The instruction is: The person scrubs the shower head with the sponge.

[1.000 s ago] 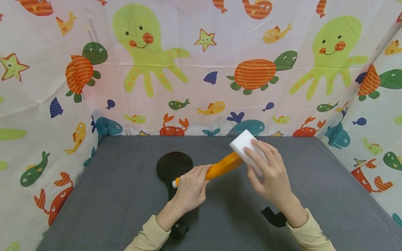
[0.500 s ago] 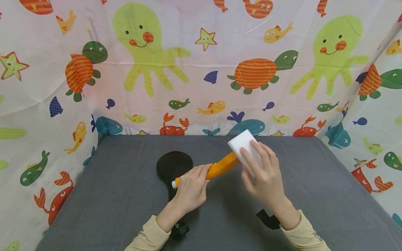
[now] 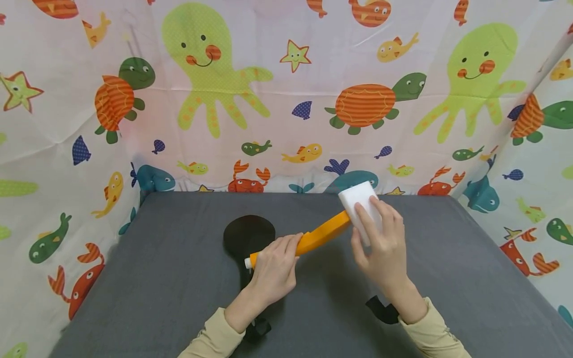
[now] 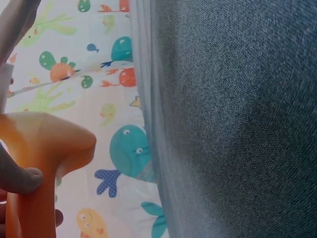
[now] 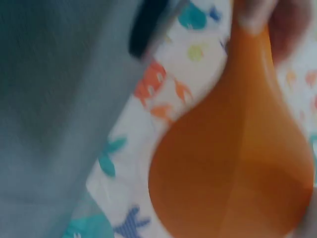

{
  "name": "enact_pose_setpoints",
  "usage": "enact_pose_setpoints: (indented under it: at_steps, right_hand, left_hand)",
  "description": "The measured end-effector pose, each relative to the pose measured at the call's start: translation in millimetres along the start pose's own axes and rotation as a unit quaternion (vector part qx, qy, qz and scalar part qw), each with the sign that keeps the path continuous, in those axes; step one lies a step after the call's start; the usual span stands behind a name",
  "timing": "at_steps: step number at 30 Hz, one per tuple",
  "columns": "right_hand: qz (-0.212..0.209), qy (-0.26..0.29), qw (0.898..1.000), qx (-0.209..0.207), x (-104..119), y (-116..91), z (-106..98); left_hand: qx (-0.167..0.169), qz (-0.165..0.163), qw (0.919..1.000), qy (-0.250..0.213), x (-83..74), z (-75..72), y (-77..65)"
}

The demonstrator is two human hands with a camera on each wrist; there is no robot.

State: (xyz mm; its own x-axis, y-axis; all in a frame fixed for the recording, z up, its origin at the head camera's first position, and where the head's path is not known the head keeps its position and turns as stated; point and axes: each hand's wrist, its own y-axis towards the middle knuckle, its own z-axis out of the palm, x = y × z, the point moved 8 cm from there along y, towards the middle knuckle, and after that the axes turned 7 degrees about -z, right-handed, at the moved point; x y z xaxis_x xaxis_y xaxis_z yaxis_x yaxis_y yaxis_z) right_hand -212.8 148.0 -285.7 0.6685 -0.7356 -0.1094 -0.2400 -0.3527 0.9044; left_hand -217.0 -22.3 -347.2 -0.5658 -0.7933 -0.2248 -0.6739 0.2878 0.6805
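My left hand (image 3: pixel 274 272) grips an orange paddle-shaped tool (image 3: pixel 323 234) by its handle, which ends in a white tip. The tool slants up to the right above the table; the right wrist view shows its broad, rounded head (image 5: pixel 223 168). In the left wrist view, the thumb lies along the orange handle (image 4: pixel 32 213). With bent fingers, my right hand (image 3: pixel 384 243) holds a white block-shaped sponge (image 3: pixel 355 196) at the tool's head. The sponge overlaps the head's far end; the contact surface is hidden.
A black round-headed, long-handled thing (image 3: pixel 248 236) lies on the grey cloth-covered table (image 3: pixel 179 278), partly behind my left hand. A dark piece (image 3: pixel 382 311) shows beside my right wrist. A curtain printed with sea animals (image 3: pixel 277 104) encloses the table's back and sides.
My right hand and the sponge shift slightly left, then back right and a little up, along the tool's far end. My left hand and the tool stay nearly still.
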Motion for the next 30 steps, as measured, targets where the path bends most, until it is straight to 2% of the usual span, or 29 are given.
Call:
enact_pose_setpoints:
  at_steps: [4, 7, 9, 14, 16, 18, 21, 26, 28, 30]
  right_hand:
    - [-0.114, 0.007, 0.993, 0.008, 35.8, -7.5, 12.7]
    - [-0.156, 0.003, 0.987, 0.024, 44.4, -10.4, 18.2]
    - [-0.138, -0.002, 0.990, 0.016, 37.1, -7.5, 15.0]
    - [-0.028, -0.024, 0.999, 0.010, 7.3, 1.0, 4.9]
    - [-0.015, -0.031, 0.999, 0.015, 6.8, 0.8, 5.5]
    - [-0.028, -0.031, 0.999, 0.015, 15.0, -1.4, 8.8]
    - [-0.078, -0.029, 0.996, 0.020, 36.7, -7.9, 18.3]
    - [-0.161, -0.053, 0.985, 0.044, 65.2, -17.6, 34.0]
    - [-0.165, -0.056, 0.984, 0.041, 63.9, -16.3, 33.2]
    - [-0.142, -0.054, 0.988, 0.034, 53.9, -11.4, 28.2]
  left_hand:
    - [-0.005, 0.002, 1.0000, 0.008, -0.8, 0.1, 0.4]
    - [-0.009, 0.001, 0.9999, 0.009, -1.4, 0.2, 0.4]
    - [-0.009, -0.002, 0.9999, 0.008, -1.6, 0.2, 0.3]
    - [-0.006, -0.012, 0.9999, 0.009, -0.9, -0.5, -0.1]
    - [-0.005, -0.013, 0.9998, 0.011, -0.6, -0.5, -0.3]
    - [-0.005, -0.012, 0.9998, 0.014, -0.6, -0.5, -0.2]
    - [-0.010, -0.004, 0.9997, 0.024, -1.1, -0.6, -0.5]
    - [-0.026, 0.011, 0.9984, 0.050, -3.0, -1.5, -1.5]
    - [-0.031, 0.014, 0.9979, 0.055, -3.5, -1.9, -1.6]
    - [-0.033, 0.015, 0.9978, 0.056, -3.7, -2.3, -1.6]
